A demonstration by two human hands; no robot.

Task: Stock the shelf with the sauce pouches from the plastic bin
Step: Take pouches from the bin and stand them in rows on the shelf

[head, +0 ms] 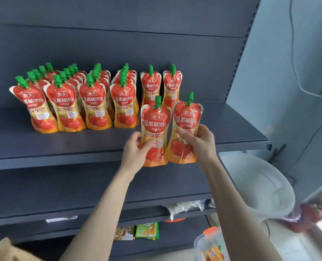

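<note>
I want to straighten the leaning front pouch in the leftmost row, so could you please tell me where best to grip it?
Probably pinch the leftmost front pouch at its narrow waist, coming from the front-left: the neighbouring pouch stands close on its right and others behind, and it leans left.

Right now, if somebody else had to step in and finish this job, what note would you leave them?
The left hand grips the left pouch by its lower half, upright.
The right hand grips the right pouch around its middle, upright.
Both are held at the front of the shelf, not yet set down.
Done: six rows of standing pouches are on the shelf. The two short rows are at the right.
Left: set these two down, probably in front of the short rows, then fetch more from the plastic bin, which does not look empty.
</note>
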